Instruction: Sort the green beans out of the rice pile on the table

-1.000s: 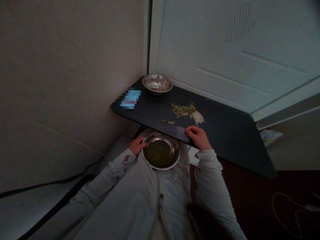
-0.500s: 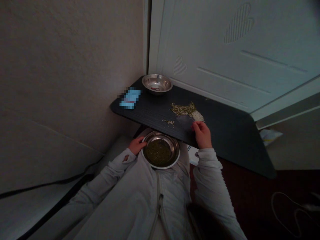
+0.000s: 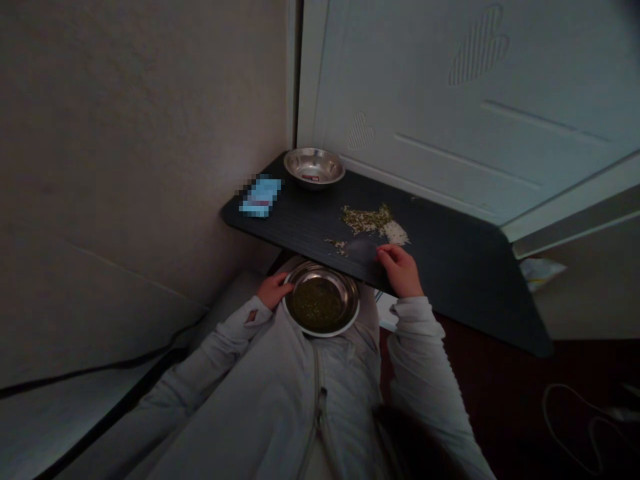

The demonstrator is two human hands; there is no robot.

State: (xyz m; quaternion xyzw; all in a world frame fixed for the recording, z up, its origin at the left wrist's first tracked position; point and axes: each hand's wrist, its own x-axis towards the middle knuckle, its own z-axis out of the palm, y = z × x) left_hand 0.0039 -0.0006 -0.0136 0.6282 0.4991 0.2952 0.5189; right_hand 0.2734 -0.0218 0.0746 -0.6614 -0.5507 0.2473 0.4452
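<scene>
Clear plastic sheet [image 3: 362, 249], pinched in my distant right hand [image 3: 400, 270], has just moved toward stray grains [image 3: 340, 246] on the tabletop [image 3: 460, 267], so work seems centred there; below its near edge, my curled left hand [image 3: 273, 291] grips a steel bowl [image 3: 349, 291].

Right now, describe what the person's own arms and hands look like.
The left hand and right hand are bare, without gloves. The left sleeve and right sleeve are pale grey, long and wrinkled. The left cuff shows a small opening or patch, too blurred to tell.
</scene>
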